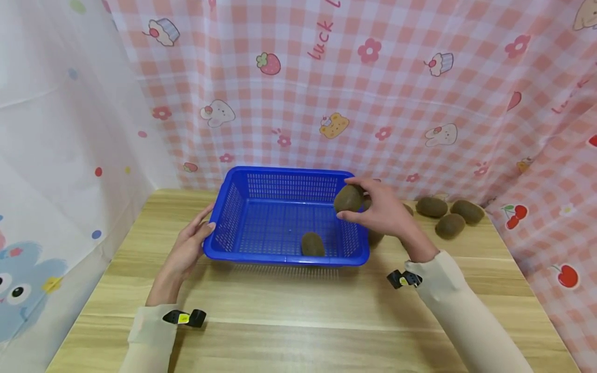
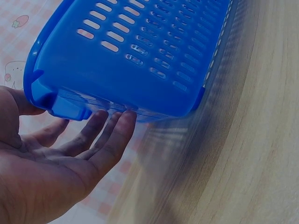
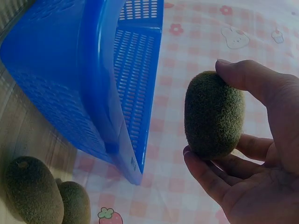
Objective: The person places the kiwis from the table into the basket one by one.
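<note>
A blue plastic basket (image 1: 289, 217) with slotted sides stands on the table. My left hand (image 1: 186, 246) holds its left end, thumb at the rim and fingers against the outer wall (image 2: 140, 60). Above the basket's right rim, my right hand (image 1: 382, 207) grips a brown fuzzy kiwi (image 1: 348, 199) between thumb and fingers. The right wrist view shows this kiwi (image 3: 214, 114) held at its two ends, apart from the basket. Inside the basket one kiwi (image 1: 312, 244) lies near the front wall.
Beside the basket's right end lie more kiwis (image 3: 35, 191), partly hidden by my right hand in the head view. Three kiwis (image 1: 450, 226) sit farther right on the wooden table (image 1: 289, 321). A pink checked curtain (image 1: 298, 93) hangs close behind the basket.
</note>
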Available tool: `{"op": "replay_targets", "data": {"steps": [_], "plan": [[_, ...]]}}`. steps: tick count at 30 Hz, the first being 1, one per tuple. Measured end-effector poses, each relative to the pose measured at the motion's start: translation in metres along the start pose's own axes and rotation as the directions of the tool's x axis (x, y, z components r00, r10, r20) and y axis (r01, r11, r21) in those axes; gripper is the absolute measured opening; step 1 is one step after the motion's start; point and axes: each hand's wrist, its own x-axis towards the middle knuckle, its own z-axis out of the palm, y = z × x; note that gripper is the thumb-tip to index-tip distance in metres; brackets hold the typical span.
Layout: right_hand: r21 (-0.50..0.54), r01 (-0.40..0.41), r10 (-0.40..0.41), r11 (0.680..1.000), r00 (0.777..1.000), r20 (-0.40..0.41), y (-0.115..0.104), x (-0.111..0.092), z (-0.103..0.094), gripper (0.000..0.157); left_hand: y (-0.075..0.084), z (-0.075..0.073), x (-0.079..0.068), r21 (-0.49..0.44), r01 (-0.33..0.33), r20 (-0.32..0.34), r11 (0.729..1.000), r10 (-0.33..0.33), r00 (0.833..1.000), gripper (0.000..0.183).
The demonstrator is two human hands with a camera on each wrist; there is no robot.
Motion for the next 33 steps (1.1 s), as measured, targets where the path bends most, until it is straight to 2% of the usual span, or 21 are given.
{"op": "replay_targets", "data": {"steps": [12, 19, 22, 28, 33], "plan": [[-0.024, 0.026, -0.023, 0.999, 0.991, 0.134, -0.007, 0.01, 0.009, 0.077, -0.003, -0.002, 0.002, 0.01, -0.008, 0.007, 1.0, 0.008, 1.0, 0.06], [-0.032, -0.044, 0.05, 0.999, 0.978, 0.2, -0.005, 0.01, 0.008, 0.072, -0.003, -0.002, 0.003, 0.018, -0.005, 0.003, 1.0, 0.005, 1.0, 0.06], [-0.022, -0.062, 0.065, 0.998, 0.979, 0.193, -0.002, 0.01, 0.005, 0.074, -0.003, -0.001, 0.002, 0.023, 0.0, 0.0, 1.0, 0.0, 1.0, 0.06], [-0.017, -0.039, 0.041, 0.999, 0.99, 0.132, 0.001, 0.008, -0.003, 0.076, -0.003, -0.001, 0.001, 0.028, 0.004, 0.0, 1.0, -0.004, 1.0, 0.06], [-0.002, -0.065, 0.065, 0.998, 0.993, 0.103, 0.003, 0.002, -0.009, 0.082, -0.002, 0.0, 0.002, 0.031, 0.004, -0.001, 1.0, -0.004, 1.0, 0.06]]}}
